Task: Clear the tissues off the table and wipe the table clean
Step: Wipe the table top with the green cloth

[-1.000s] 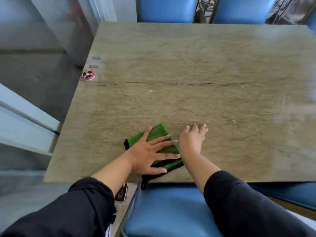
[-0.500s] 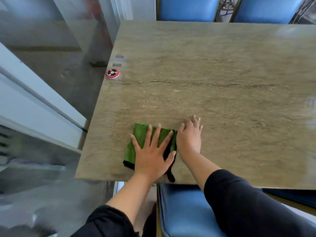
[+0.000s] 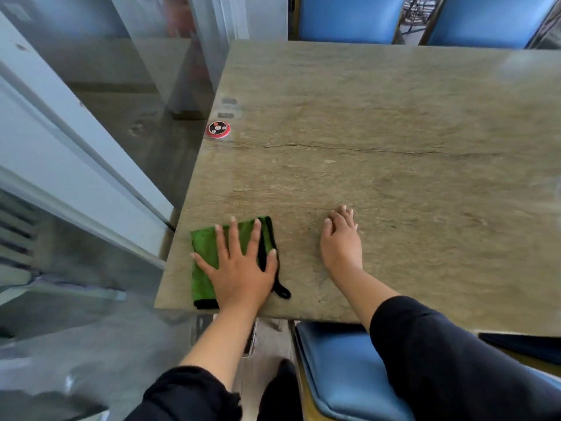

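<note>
Now — left hand [image 3: 239, 268] flat on green cloth [image 3: 204, 253], long axis front-to-back | right hand [image 3: 341, 241] released

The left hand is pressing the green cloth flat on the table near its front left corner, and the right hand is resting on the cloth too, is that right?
Not quite. In the head view the right hand rests on the bare table, apart from the green cloth. The rest stands: the left hand presses the cloth flat near the front left corner.
</note>
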